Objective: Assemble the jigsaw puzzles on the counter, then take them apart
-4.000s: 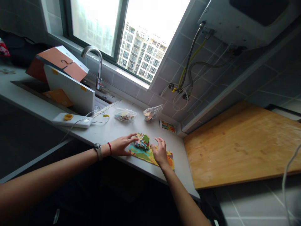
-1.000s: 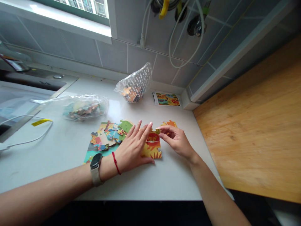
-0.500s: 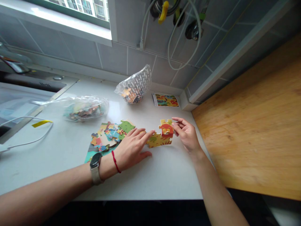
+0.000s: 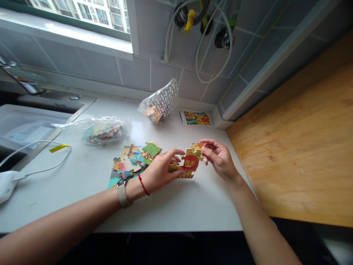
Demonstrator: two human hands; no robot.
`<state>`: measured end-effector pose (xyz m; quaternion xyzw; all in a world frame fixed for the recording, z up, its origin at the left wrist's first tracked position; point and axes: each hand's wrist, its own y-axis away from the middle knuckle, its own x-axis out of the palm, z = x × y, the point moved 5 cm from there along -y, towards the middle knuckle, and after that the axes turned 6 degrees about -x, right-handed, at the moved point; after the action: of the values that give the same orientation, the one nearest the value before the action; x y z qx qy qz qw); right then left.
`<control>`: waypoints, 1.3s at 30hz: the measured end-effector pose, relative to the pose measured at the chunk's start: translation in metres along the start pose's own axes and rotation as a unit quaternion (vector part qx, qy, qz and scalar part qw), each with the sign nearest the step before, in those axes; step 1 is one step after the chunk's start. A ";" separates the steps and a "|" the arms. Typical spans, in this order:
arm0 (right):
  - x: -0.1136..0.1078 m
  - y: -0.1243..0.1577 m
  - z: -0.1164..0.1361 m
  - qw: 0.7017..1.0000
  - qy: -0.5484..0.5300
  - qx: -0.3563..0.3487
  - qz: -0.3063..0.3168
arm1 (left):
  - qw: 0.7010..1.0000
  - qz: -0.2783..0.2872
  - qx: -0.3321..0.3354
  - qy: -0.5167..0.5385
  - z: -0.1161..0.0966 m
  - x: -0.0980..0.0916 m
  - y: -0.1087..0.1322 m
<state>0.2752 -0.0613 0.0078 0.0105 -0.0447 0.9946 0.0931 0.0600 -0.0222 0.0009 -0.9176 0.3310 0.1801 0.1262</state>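
Observation:
The lion puzzle piece lies against the joined strip of yellow-green jigsaw pieces on the white counter. My left hand curls around the strip's left part, thumb in front and fingers behind, partly hiding it. Thumb and forefinger of my right hand pinch a puzzle piece with orange on it at the lion's upper right. Whether that piece touches the lion piece, I cannot tell. To the left of my left hand is a heap of loose jigsaw pieces, among them a green one.
Behind the heap lies a clear bag of pieces; another printed bag stands by the wall. A small picture card lies at the back. Left are a sink and a white cable. A wooden panel borders the right.
The lion piece has come down and left against the strip. My left hand has gone from stretched fingers to a grip on the strip. An orange-patterned piece now shows at my right fingertips.

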 end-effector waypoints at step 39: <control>0.017 0.009 0.001 0.961 0.169 -0.007 0.220 | 0.992 0.020 -0.107 0.063 0.014 -0.001 0.001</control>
<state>0.2565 -0.0674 0.0083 -0.1680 -0.0363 0.9775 -0.1222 0.0547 -0.0174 -0.0111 -0.9286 0.3356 0.1585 0.0027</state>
